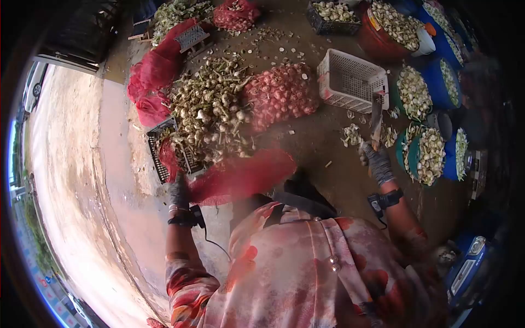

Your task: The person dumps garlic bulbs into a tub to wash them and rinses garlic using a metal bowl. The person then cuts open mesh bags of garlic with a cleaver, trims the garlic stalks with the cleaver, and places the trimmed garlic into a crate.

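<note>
My left hand [178, 195], in a grey glove, grips the edge of a red mesh bag [240, 177] that stretches loosely across in front of my body. My right hand [379, 165], also gloved, is closed around the handle of a knife [377, 117], its broad blade pointing away from me. Beyond the mesh lies a large heap of garlic bulbs [210, 106] with stalks. Right of the heap, a filled red net sack of bulbs [281, 95] rests on the floor. A few cut bulbs [351, 135] lie just left of the knife.
A white plastic crate [353, 79] stands ahead of my right hand. Tubs of garlic [429, 158] line the right side, with a red tub [377, 38] farther back. A black crate [158, 156] sits by the heap, near a small stool [191, 38] and red netting [156, 71].
</note>
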The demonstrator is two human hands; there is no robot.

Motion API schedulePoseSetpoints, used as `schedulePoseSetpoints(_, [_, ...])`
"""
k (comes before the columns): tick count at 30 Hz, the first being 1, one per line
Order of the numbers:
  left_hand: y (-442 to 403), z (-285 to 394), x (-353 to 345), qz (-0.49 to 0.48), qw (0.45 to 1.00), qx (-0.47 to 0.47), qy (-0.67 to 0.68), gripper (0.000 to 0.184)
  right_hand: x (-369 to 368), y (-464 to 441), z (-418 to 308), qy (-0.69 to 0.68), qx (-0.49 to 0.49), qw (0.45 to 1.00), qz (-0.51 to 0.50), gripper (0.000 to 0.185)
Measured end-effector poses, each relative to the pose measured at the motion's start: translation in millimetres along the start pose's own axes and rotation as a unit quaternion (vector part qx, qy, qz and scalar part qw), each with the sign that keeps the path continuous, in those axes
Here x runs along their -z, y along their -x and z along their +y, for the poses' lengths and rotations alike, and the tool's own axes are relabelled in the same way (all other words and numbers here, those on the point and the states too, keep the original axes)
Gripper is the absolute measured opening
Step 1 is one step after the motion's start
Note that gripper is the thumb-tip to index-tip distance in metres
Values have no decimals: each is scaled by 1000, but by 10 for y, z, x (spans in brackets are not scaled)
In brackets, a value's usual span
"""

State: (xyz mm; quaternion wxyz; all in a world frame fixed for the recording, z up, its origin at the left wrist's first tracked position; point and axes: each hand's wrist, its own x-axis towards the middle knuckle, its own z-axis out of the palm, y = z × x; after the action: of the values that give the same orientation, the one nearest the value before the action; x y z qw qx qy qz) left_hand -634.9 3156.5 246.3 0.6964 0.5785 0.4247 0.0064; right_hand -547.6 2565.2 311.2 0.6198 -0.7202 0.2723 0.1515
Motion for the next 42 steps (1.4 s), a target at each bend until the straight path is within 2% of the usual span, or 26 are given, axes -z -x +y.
schedulePoseSetpoints(2, [428,-586,438,-1,946,83,-315,53,889,112,756,79,-73,991,83,17])
schedulePoseSetpoints(4, [1316,-189,39,-185,813,309,-457,42,1632,395,1549,39,-87,989,110,8])
schedulePoseSetpoints(5, [1502,-288,-12,-283,743,324,-513,40,1785,619,1652,174,-62,978,98,8])
schedulePoseSetpoints(7, [1694,-543,-113,-429,626,277,-589,35,2022,830,1861,301,-34,949,89,8])
schedulePoseSetpoints(9, [1643,-653,-292,-511,509,192,-665,30,2180,870,2045,660,88,738,-110,15])
schedulePoseSetpoints(10, [1563,-644,-396,-545,430,129,-708,28,2183,806,2062,659,85,740,-107,15])
schedulePoseSetpoints(12, [1323,-539,-590,-567,277,-6,-776,24,2050,602,2100,493,59,864,-85,17])
schedulePoseSetpoints(13, [1183,-443,-695,-539,287,-16,-792,22,1979,480,2105,430,72,897,-72,19])
schedulePoseSetpoints(15, [842,-202,-829,-314,741,138,-578,25,1730,222,1752,353,40,934,-24,23])
schedulePoseSetpoints(16, [477,-464,-760,-250,843,120,-460,30,1484,122,1244,281,-53,958,3,25])
schedulePoseSetpoints(18, [341,-255,-1414,-234,955,49,-176,33,1288,-124,701,278,-49,959,-36,30])
schedulePoseSetpoints(20, [222,9,-2004,-285,940,91,-166,34,1140,-462,545,200,-94,974,-53,34])
schedulePoseSetpoints(24, [628,514,-3544,-577,812,-46,-72,42,484,-953,-199,-44,-143,979,-138,37])
schedulePoseSetpoints(25, [623,349,-3712,-612,784,97,41,42,317,-1094,-422,-36,-137,980,-142,37])
schedulePoseSetpoints(26, [690,687,-3972,-699,698,-111,-105,48,164,-1184,-609,123,1,960,-253,36])
schedulePoseSetpoints(27, [690,414,-4089,-690,688,201,100,44,58,-1257,-747,272,139,885,-352,37])
schedulePoseSetpoints(28, [675,478,-4230,-593,582,476,289,40,-16,-1364,-751,275,147,881,-356,37])
schedulePoseSetpoints(29, [549,627,-4252,-598,587,464,289,40,-94,-1488,-656,145,103,926,-333,32])
schedulePoseSetpoints(30, [646,1237,-4295,-648,748,141,25,53,-182,-1566,-677,78,76,941,-322,30])
schedulePoseSetpoints(32, [580,1646,-4273,-564,763,-197,-246,67,-414,-1667,-792,-10,20,942,-336,29])
schedulePoseSetpoints(34, [365,1659,-4241,-640,765,-71,8,58,-739,-1672,-1093,-43,-41,920,-388,30])
schedulePoseSetpoints(37, [-558,881,-4012,-639,768,37,-18,48,-1158,-1774,-1890,-73,-76,889,-445,31])
schedulePoseSetpoints(39, [-770,732,-3898,-589,738,269,190,48,-1334,-1823,-2436,-85,-62,881,-461,31])
schedulePoseSetpoints(40, [-814,920,-3824,-586,764,219,160,47,-1382,-2050,-2526,159,138,862,-461,35])
schedulePoseSetpoints(41, [-865,1094,-3747,-578,788,169,126,47,-1404,-2243,-2618,385,321,759,-416,38])
schedulePoseSetpoints(42, [-986,1225,-3624,-526,825,137,154,45,-1412,-2349,-2780,392,319,754,-419,38])
